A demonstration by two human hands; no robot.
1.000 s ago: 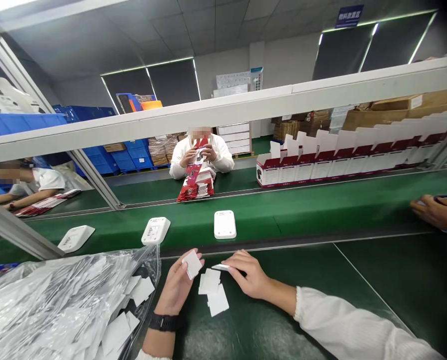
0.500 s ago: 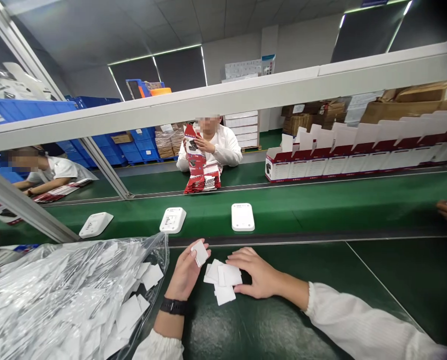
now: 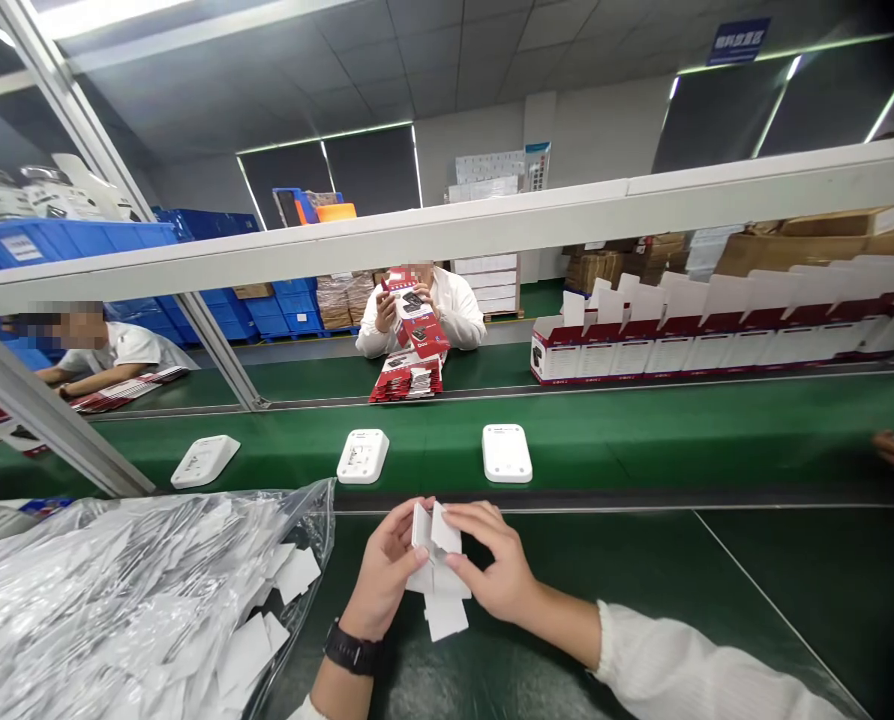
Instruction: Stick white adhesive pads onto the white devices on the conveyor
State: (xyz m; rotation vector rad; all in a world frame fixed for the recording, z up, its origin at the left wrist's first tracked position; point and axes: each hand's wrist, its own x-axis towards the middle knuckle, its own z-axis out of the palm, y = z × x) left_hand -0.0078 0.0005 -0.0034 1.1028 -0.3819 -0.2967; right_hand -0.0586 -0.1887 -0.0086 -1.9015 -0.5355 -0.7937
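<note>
My left hand [image 3: 388, 570], with a black watch on its wrist, is closed on a small stack of white cards [image 3: 420, 535] held up on edge. Close beside it, my right hand [image 3: 496, 560] pinches another white card [image 3: 445, 533] between thumb and fingers, almost against that stack. Below both hands a few loose white cards [image 3: 445, 612] lie overlapping on the dark green table. To the left of my left hand is a clear plastic bag [image 3: 139, 590] full of similar white cards, some spilling from its open side.
On the green conveyor belt [image 3: 424, 470] beyond lie white devices, the nearest one [image 3: 507, 453] ahead of my right hand. A row of open red-and-white boxes [image 3: 642, 345] stands behind. A co-worker [image 3: 454, 305] opposite handles red cartons; another person [image 3: 117, 350] sits at far left.
My right hand has lifted a card from the loose pile and brought it to the stack in my left hand. The devices on the belt appear farther right.
</note>
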